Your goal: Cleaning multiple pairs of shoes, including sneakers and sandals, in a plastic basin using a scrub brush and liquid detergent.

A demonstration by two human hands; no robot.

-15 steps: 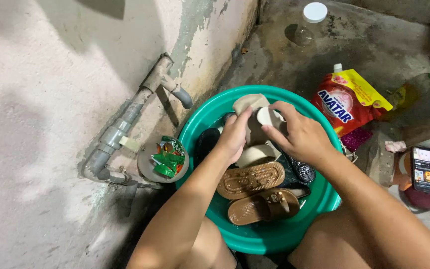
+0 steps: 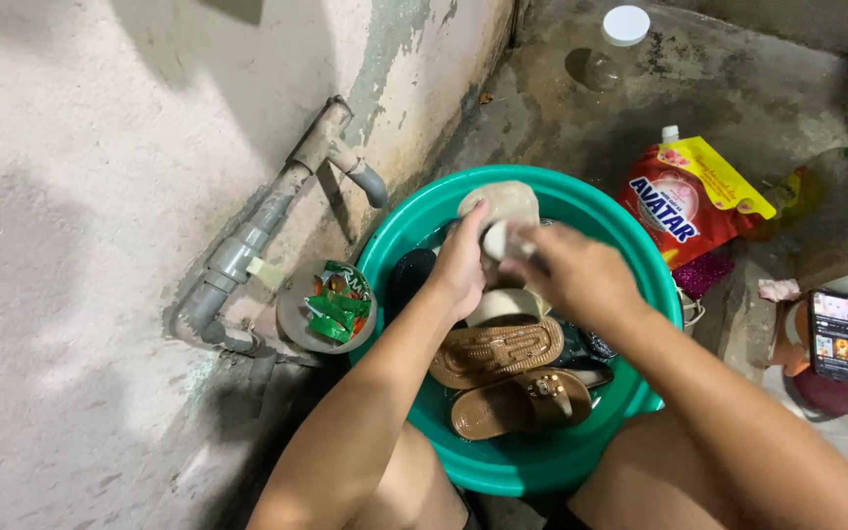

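— Holding a beige sandal (image 2: 503,204) up over the far side of the teal basin (image 2: 542,469): left hand (image 2: 460,267) wrapped around its near end, fingers closed on it.

— And the right hand (image 2: 571,275)?

— Closed around a small pale scrubbing piece (image 2: 495,238), pressed against the sandal's near part. Blurred, so cannot tell exactly what kind.

— Long axis of the sandal?

— Running away from the body, toe toward the far rim, just beyond both sets of fingertips. Left hand slightly nearer, touching it directly.

— Room around?

— Tight on the left: grey pipe and tap (image 2: 370,182) near the rim, small dish of green sachets (image 2: 329,306) just beside the basin. Brown sandals (image 2: 503,378) lying below the hands inside. More open to the right, past the red and yellow pouch (image 2: 689,196).
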